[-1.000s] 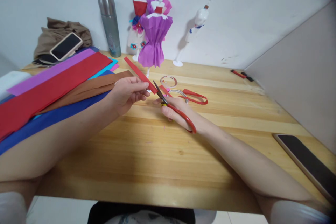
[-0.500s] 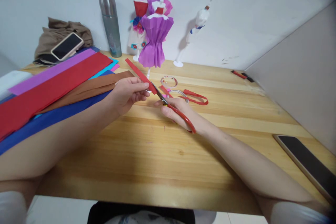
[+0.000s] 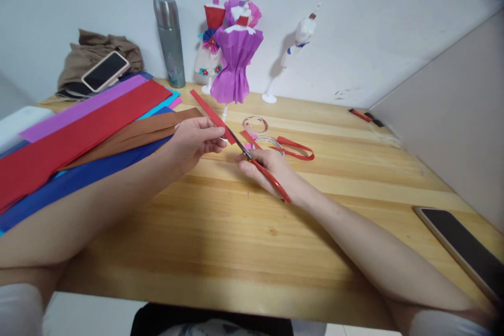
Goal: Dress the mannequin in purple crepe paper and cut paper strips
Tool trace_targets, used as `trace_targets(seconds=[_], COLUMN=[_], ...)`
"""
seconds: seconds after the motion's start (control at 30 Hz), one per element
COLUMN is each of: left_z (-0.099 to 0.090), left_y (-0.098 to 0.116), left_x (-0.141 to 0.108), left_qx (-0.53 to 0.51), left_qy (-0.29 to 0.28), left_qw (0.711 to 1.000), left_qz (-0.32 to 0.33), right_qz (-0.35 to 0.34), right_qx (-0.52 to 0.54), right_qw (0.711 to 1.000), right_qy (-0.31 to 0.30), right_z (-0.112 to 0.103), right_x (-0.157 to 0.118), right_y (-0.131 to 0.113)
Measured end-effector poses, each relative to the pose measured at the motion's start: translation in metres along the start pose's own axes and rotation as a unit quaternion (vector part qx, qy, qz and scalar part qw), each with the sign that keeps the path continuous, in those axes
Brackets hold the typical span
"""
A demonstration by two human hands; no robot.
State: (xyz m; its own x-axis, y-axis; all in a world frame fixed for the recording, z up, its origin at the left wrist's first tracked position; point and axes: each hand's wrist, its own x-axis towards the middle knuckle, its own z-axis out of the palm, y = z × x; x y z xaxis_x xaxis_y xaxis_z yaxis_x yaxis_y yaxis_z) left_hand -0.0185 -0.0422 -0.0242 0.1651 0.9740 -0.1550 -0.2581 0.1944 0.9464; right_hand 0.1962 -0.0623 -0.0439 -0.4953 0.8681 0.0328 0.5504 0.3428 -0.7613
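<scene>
Between its thumb and fingers, my left hand [image 3: 202, 140] pinches a narrow red strip [image 3: 207, 107] that slants up to the left. My right hand [image 3: 270, 168] is closed around scissors with red handles [image 3: 271, 181]. The metal blades lie along the lower end of the strip, nearly closed, just right of my left fingertips. Behind my right hand, a looped red strip [image 3: 299, 149] and two rolls of tape, one of them farther back [image 3: 255, 125], lie on the wooden table [image 3: 236, 252].
Folded coloured sheets, red on top [image 3: 86, 134], cover the left side. Small mannequins, one in a purple dress [image 3: 236, 63], stand at the back beside a flask [image 3: 170, 44]. One phone [image 3: 460, 247] lies at the right; another [image 3: 105, 71] rests by brown cloth [image 3: 73, 65].
The scissor blades have come closer together, with the handles drawn in by my right hand. My left hand keeps its hold on the strip. The whole view has shifted slightly.
</scene>
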Motion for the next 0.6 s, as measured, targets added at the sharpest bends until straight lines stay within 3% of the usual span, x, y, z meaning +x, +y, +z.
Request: trace_targets(seconds=[0.6], left_z=[-0.0006], left_y=[-0.002], left_x=[0.0032], left_qx=[-0.005], left_qy=[0.009], left_qw=[1.0], left_qz=[-0.005], right_qz=[-0.002], right_qx=[-0.016], right_qw=[1.0], right_qy=[0.008], right_z=[0.0041], right_x=[0.0028], right_y=[0.0051])
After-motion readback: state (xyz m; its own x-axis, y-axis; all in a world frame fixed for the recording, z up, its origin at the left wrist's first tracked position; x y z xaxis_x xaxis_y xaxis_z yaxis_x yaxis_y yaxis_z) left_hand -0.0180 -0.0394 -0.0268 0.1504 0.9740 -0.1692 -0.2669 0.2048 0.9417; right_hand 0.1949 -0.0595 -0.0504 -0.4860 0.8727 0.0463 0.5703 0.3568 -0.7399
